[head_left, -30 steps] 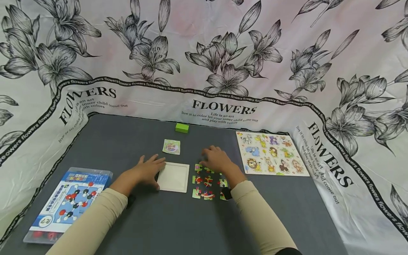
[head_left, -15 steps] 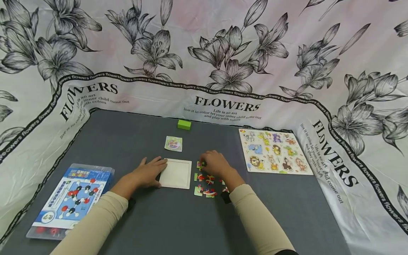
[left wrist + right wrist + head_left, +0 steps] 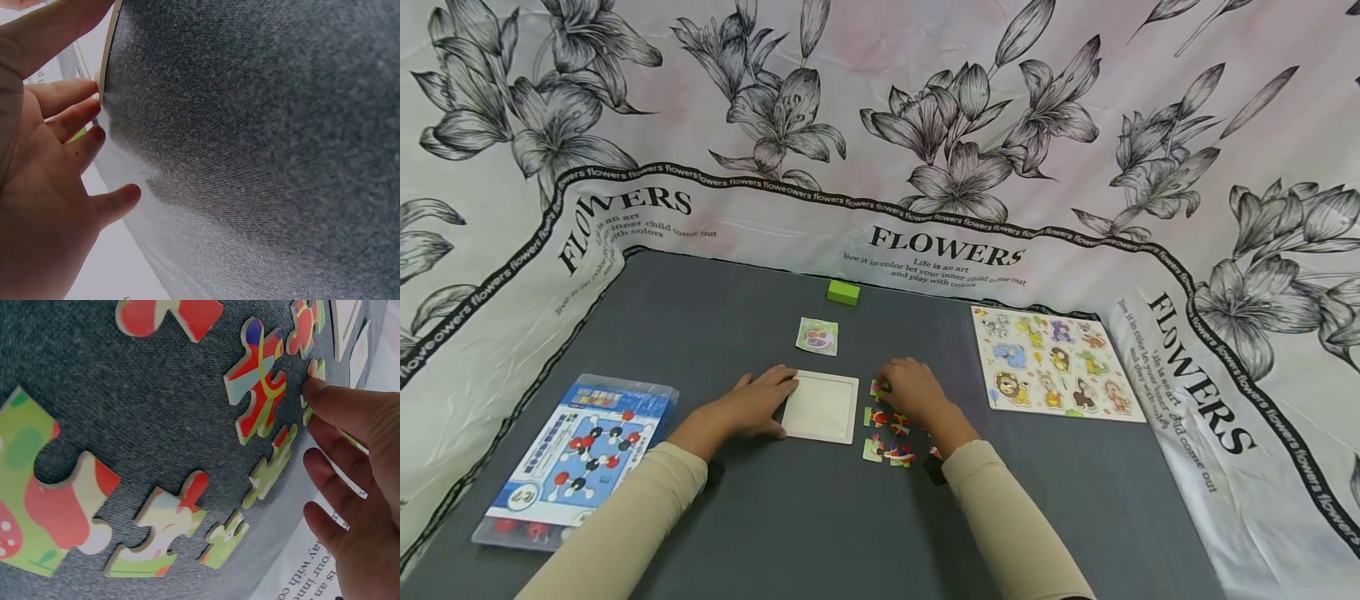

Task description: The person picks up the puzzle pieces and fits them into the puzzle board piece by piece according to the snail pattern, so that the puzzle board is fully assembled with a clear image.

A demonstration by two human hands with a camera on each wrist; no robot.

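Note:
My left hand [image 3: 752,407] rests at the left edge of a pale square puzzle tray [image 3: 820,408], its fingers extended; in the left wrist view those fingertips [image 3: 94,90] meet the tray's rim. Inside the tray only its bare floor shows. To its right lie several jigsaw puzzle pieces [image 3: 874,450] with red, green and white print, spaced apart in rows. Over the far rows my right hand [image 3: 913,392] pinches the far-left puzzle piece [image 3: 317,367] between thumb and fingers, low at the cloth. The hand hides some of the other pieces in the head view.
A small picture card [image 3: 817,336] lies beyond the tray, with a green block [image 3: 843,292] farther back. An animal puzzle board [image 3: 1060,367] is at the right, a blue-labelled clear box [image 3: 580,458] at the left. A flower-printed cloth [image 3: 955,275] borders the dark table.
My right hand has come down onto the far-left puzzle piece, its fingers drawing in around it. The left hand stays at the tray, and the head view has shifted slightly.

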